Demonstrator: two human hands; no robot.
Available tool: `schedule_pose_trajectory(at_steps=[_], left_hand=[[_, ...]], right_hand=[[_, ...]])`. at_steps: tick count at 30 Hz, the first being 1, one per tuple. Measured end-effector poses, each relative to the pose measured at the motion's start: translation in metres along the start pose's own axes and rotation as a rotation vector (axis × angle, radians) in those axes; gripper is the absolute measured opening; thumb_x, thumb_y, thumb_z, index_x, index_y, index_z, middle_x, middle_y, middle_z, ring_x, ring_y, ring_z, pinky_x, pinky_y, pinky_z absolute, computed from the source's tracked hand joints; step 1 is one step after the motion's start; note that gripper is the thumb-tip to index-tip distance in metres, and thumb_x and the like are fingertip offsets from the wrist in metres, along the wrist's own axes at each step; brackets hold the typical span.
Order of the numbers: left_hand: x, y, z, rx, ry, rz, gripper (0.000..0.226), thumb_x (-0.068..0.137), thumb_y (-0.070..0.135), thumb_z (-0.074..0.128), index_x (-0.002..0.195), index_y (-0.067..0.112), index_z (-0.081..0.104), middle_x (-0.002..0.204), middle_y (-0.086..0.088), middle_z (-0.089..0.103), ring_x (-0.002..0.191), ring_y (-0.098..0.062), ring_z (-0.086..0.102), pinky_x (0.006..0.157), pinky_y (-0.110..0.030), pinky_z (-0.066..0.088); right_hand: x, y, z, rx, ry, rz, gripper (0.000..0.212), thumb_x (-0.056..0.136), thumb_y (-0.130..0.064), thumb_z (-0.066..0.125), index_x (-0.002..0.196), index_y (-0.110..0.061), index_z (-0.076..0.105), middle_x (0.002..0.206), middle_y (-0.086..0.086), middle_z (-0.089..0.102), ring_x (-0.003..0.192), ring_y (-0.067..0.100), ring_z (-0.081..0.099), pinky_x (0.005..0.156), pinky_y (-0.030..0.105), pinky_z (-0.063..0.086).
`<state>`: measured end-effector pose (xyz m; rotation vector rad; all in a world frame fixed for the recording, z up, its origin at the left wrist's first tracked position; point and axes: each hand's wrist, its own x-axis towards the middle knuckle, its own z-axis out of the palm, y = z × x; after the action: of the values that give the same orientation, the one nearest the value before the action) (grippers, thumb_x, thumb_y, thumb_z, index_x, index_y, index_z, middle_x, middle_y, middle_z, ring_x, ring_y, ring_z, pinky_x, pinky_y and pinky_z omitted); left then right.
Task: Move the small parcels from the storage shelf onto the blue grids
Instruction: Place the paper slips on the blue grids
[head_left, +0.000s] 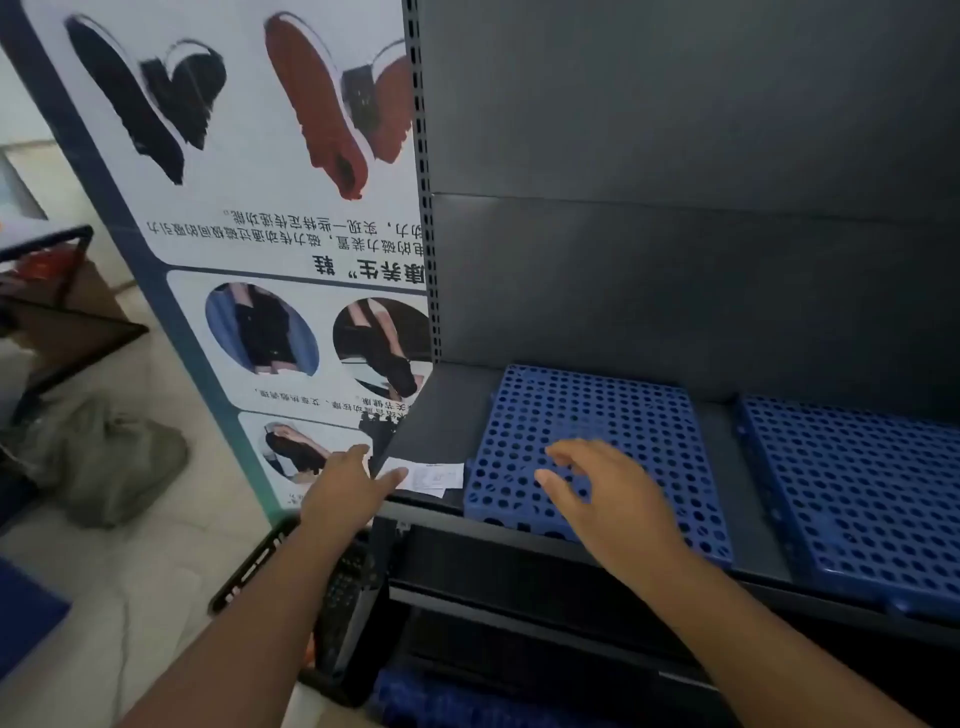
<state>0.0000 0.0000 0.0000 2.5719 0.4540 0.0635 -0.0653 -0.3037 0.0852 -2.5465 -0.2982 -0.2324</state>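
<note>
Two blue perforated grids lie side by side on the dark metal shelf (447, 415): one grid (613, 415) in the middle, another grid (857, 493) at the right. A small flat white parcel (434, 475) with a printed label rests on the shelf just left of the middle grid. My left hand (345, 491) reaches to the shelf's front left corner, fingertips touching the parcel's left end, holding nothing. My right hand (602, 493) hovers over the front of the middle grid, fingers spread and empty.
An upside-down shoe poster (270, 234) stands against the shelf's left side. A black plastic crate (343, 597) sits below my left arm on the floor. A grey bag (114, 467) lies on the floor at the left. The shelf's back panel is bare.
</note>
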Motion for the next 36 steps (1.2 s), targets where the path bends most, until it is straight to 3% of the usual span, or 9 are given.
schedule_pose_trajectory(at_steps=[2,5,10,14,18,21,26,31,36], left_hand=[[0.012,0.003,0.003,0.029,-0.068,-0.010,0.069,0.083,0.062,0.061,0.125,0.009,0.056,0.128,-0.016,0.059,0.113,-0.033,0.057,0.087,-0.038,0.043],[0.022,0.004,0.007,0.045,-0.116,0.007,0.045,0.084,0.059,0.061,0.075,0.015,0.055,0.094,-0.014,0.069,0.078,-0.027,0.058,0.067,-0.032,0.040],[0.023,-0.005,-0.003,-0.009,0.004,-0.057,0.040,0.078,0.046,0.074,0.058,0.022,0.049,0.061,0.004,0.055,0.067,-0.023,0.054,0.062,-0.031,0.038],[0.023,-0.010,-0.018,-0.185,0.029,-0.085,0.020,0.076,0.034,0.080,0.073,0.021,0.066,0.074,0.002,0.066,0.074,-0.022,0.060,0.071,-0.030,0.043],[0.013,0.005,-0.040,-0.514,0.034,-0.035,0.016,0.078,0.023,0.081,0.078,0.012,0.069,0.074,-0.006,0.071,0.062,-0.022,0.064,0.064,-0.030,0.051],[-0.005,0.037,-0.059,-0.826,-0.045,0.042,0.012,0.083,0.007,0.075,0.078,0.016,0.069,0.069,-0.001,0.074,0.056,-0.014,0.067,0.052,-0.022,0.054],[-0.037,0.089,-0.052,-0.793,-0.256,0.191,0.014,0.089,0.007,0.069,0.096,0.018,0.072,0.084,0.001,0.077,0.078,-0.011,0.073,0.065,-0.022,0.057],[-0.057,0.113,-0.018,-0.820,-0.447,0.193,0.015,0.092,0.006,0.064,0.097,0.019,0.069,0.094,-0.002,0.077,0.088,-0.015,0.073,0.073,-0.028,0.059],[-0.058,0.103,-0.002,-0.741,-0.414,0.185,0.015,0.091,0.006,0.065,0.091,0.018,0.075,0.091,-0.003,0.077,0.088,-0.019,0.072,0.070,-0.028,0.059]], right_hand=[[0.005,0.006,0.004,-0.019,-0.008,0.006,0.043,0.093,-0.055,0.045,0.128,-0.032,0.055,0.125,-0.014,0.058,0.114,0.008,0.052,0.095,0.026,0.043],[0.005,0.012,0.009,-0.034,-0.026,0.021,0.044,0.092,-0.055,0.046,0.128,-0.031,0.056,0.123,-0.014,0.058,0.113,0.006,0.053,0.091,0.020,0.039],[0.006,0.014,0.015,-0.038,-0.045,0.035,0.040,0.091,-0.054,0.048,0.124,-0.032,0.058,0.118,-0.016,0.059,0.109,0.005,0.054,0.090,0.022,0.043],[0.012,0.007,0.018,0.068,-0.083,0.059,0.028,0.094,-0.045,0.053,0.117,-0.032,0.061,0.111,-0.016,0.061,0.103,0.002,0.055,0.093,0.027,0.046],[0.019,-0.011,0.014,0.385,-0.147,0.143,0.009,0.094,-0.044,0.053,0.092,-0.052,0.056,0.097,-0.028,0.062,0.092,-0.011,0.056,0.083,0.020,0.045],[0.025,-0.020,0.006,0.485,-0.155,0.155,0.017,0.096,-0.040,0.052,0.112,-0.044,0.058,0.114,-0.024,0.060,0.099,-0.007,0.055,0.093,0.027,0.048],[0.028,-0.021,-0.012,0.534,-0.161,0.256,0.048,0.099,-0.026,0.050,0.145,-0.020,0.037,0.143,0.001,0.049,0.124,0.018,0.051,0.103,0.038,0.044],[0.015,0.002,-0.023,0.378,-0.032,0.330,0.031,0.096,-0.017,0.056,0.127,-0.020,0.056,0.110,0.006,0.067,0.091,0.019,0.064,0.086,0.039,0.053],[0.006,0.036,-0.022,0.333,0.034,0.385,0.006,0.094,-0.015,0.060,0.096,-0.021,0.059,0.081,0.002,0.066,0.072,0.014,0.062,0.068,0.030,0.047]])
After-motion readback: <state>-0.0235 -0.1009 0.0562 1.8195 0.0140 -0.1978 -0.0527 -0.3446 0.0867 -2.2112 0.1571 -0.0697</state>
